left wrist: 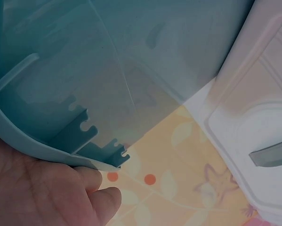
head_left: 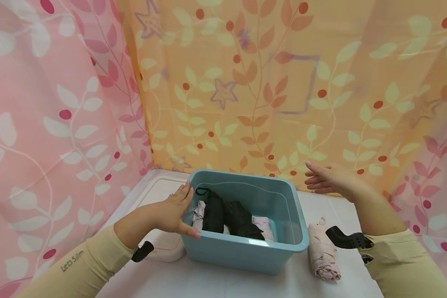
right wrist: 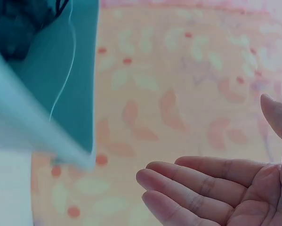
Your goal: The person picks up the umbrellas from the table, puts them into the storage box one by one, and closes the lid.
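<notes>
A blue-grey plastic bin (head_left: 242, 254) stands on the white table. Inside lie two black fabric bundles, one of them a roll (head_left: 213, 213) with a cord loop, and pale pink fabric bundles (head_left: 262, 225) beside and between them. My left hand (head_left: 175, 209) rests on the bin's left rim, fingers extended along it and thumb over the front corner. Seen from the left wrist, its fingers lie against the outside of the rim (left wrist: 51, 157). My right hand (head_left: 331, 180) is held in the air beyond the bin's right side, holding nothing, its fingers straight (right wrist: 197, 188).
Right of the bin, a rolled pale pink fabric bundle (head_left: 324, 252) with a small loop lies on the table. A white lid (head_left: 167, 244) with a grey handle clip (left wrist: 272, 153) lies at the left, partly behind the bin. Patterned curtains (head_left: 260, 82) enclose the back and sides.
</notes>
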A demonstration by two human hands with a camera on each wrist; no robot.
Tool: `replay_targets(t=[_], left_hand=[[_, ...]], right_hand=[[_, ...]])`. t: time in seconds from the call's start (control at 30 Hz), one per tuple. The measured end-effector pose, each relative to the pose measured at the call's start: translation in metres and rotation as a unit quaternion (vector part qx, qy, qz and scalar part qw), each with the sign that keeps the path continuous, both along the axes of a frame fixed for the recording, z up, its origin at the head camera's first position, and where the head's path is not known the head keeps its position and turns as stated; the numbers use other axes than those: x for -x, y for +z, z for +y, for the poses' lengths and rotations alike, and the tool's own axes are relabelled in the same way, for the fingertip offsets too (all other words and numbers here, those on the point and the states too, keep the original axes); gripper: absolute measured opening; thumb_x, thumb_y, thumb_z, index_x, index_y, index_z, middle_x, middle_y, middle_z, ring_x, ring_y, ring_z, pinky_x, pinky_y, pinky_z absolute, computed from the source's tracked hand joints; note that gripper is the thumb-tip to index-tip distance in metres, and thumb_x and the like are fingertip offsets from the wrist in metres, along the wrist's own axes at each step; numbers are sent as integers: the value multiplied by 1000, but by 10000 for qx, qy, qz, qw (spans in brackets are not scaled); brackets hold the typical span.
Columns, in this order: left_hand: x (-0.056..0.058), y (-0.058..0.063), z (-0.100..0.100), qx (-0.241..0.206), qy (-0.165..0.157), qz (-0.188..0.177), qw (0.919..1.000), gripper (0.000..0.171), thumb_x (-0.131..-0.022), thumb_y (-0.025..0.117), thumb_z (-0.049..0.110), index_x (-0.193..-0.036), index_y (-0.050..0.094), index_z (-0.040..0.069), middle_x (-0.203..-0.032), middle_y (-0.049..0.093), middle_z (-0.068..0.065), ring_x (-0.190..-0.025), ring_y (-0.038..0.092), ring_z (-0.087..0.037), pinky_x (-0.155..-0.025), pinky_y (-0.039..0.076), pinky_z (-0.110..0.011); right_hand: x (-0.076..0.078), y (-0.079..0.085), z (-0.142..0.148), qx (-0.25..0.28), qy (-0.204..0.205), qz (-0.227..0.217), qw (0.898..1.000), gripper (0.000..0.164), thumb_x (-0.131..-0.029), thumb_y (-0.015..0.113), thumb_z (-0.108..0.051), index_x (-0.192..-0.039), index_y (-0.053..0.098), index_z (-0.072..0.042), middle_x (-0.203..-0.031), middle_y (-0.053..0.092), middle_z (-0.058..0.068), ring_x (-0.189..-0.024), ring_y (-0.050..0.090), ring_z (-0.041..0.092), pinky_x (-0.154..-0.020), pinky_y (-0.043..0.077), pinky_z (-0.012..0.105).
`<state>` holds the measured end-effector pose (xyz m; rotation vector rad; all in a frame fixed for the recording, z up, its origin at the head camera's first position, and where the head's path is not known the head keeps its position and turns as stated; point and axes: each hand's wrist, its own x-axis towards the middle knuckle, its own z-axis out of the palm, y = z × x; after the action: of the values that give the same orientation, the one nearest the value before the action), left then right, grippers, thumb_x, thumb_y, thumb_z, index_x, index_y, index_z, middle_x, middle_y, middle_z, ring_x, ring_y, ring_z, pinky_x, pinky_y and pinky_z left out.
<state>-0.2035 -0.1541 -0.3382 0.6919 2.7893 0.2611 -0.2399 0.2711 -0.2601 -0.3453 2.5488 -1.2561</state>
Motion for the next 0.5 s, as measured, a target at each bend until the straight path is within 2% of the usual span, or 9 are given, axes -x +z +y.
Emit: replay_targets(t=[0.17, 0.5], left_hand=[[-1, 0, 0, -8, -8, -24, 10000, 128, -61, 57, 78, -145, -1, 1, -151, -13, -17, -138, -13, -31, -108, 9, -54], [-2, 3, 0, -47, -35, 0, 10000, 127, -62, 57, 77, -145, 0, 0, -151, -12, -18, -138, -12, -32, -108, 10, -55]], right_hand=[[-4, -10, 28, -178, -166, -187, 9995, 76, -96, 33, -49, -131, 31, 18, -125, 48, 33, -111, 54, 38, -86, 48, 38], [-7, -33, 62, -300, -468, -284, 9980, 76, -96, 33, -50, -130, 31, 18, -120, 52, 31, -106, 57, 36, -84, 49, 40]])
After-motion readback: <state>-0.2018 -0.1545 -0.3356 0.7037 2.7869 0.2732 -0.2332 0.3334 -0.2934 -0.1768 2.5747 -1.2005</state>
